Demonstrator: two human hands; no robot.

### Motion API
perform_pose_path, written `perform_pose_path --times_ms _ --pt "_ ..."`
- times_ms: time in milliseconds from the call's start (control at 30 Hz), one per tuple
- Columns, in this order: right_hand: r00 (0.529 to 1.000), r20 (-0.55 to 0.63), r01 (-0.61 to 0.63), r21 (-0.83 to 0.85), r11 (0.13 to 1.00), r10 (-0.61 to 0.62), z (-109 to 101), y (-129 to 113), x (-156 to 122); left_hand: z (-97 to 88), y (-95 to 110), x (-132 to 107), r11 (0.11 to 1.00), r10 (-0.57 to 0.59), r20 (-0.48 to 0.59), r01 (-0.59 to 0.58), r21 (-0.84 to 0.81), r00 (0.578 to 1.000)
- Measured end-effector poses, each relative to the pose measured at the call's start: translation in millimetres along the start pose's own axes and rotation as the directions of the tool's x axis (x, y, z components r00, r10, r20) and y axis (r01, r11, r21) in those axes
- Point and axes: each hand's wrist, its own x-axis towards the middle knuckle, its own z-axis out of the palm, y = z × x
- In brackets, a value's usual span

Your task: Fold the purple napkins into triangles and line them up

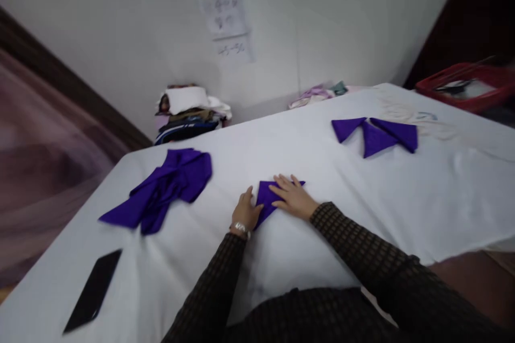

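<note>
A small purple triangle of fabric (265, 192) lies folded on the white cloth in front of me. My right hand (293, 197) rests flat across its right part, fingers spread, hiding some of it. At its left edge lies my left hand (247, 211), thumb on the fabric and fingers stretched out beside it; a bracelet (240, 226) circles that wrist. Farther left is a crumpled heap of purple fabric (177, 177). Several purple triangular pieces (376, 136) lie at the far right.
White cloth (314, 150) covers the table. A black phone-like slab (93, 290) lies front left. Folded clothes (189, 112) are stacked by the wall, with more fabric (314, 95) behind the table's far edge. A red basket (466, 86) stands far right, near pale strips (402, 112).
</note>
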Motion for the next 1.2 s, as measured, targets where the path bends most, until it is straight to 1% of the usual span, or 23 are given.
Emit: perform_pose_path --times_ms 33,133,233,333,400,567,633,700,800,867,933,1000,1067,1200 --pt "1.000 0.015 -0.011 -0.005 1.000 0.011 2 2 -1 1.2 0 0 1.000 -0.005 0.010 0.006 -0.009 1.000" --pt "0.997 0.065 -0.039 -0.024 0.999 0.041 6 7 -3 4.9 -1 -2 0.999 -0.014 -0.011 0.014 -0.039 1.000" --pt "0.994 0.106 -0.035 -0.048 0.998 0.040 7 9 -5 5.4 -1 -5 0.998 -0.021 -0.037 0.019 -0.067 0.999" --pt "0.992 0.120 -0.021 -0.075 0.997 0.030 8 10 -6 1.0 -4 -10 0.992 -0.045 -0.032 0.041 -0.116 0.998" --pt "0.992 0.124 -0.016 -0.091 0.996 0.027 9 11 -6 -4.5 -9 -15 0.987 -0.061 -0.032 0.056 -0.149 0.998" --pt "0.994 0.110 -0.004 -0.106 0.994 0.016 13 15 -7 -17.3 -28 -41 0.956 -0.116 -0.092 0.086 -0.279 0.989" --pt "0.994 0.109 -0.003 -0.105 0.995 0.014 14 16 -7 -17.9 -32 -54 0.940 -0.127 -0.069 0.098 -0.326 0.989" --pt "0.994 0.111 -0.001 -0.105 0.994 0.013 14 16 -8 -15.3 -34 -66 0.938 -0.094 -0.054 0.070 -0.341 0.994" --pt "0.994 0.113 0.001 -0.103 0.995 0.010 14 16 -9 -8.4 -30 -77 0.953 0.023 -0.094 -0.051 -0.299 0.995" --pt "0.993 0.114 0.000 -0.102 0.995 0.012 14 16 -9 -4.5 -25 -78 0.968 0.099 -0.119 -0.123 -0.219 0.988" --pt "0.993 0.116 -0.003 -0.108 0.994 0.016 14 16 -9 -1.6 -19 -77 0.979 0.159 -0.123 -0.172 -0.105 0.980" --pt "0.993 0.120 -0.006 -0.118 0.993 0.021 13 15 -8 1.1 -14 -75 0.977 0.210 -0.115 -0.211 0.006 0.971" --pt "0.992 0.121 -0.007 -0.123 0.992 0.022 13 14 -8 4.1 -12 -74 0.968 0.246 -0.109 -0.238 0.075 0.963" --pt "0.992 0.125 -0.002 -0.117 0.993 0.017 12 13 -8 9.1 -13 -73 0.963 0.259 -0.119 -0.247 0.111 0.958"
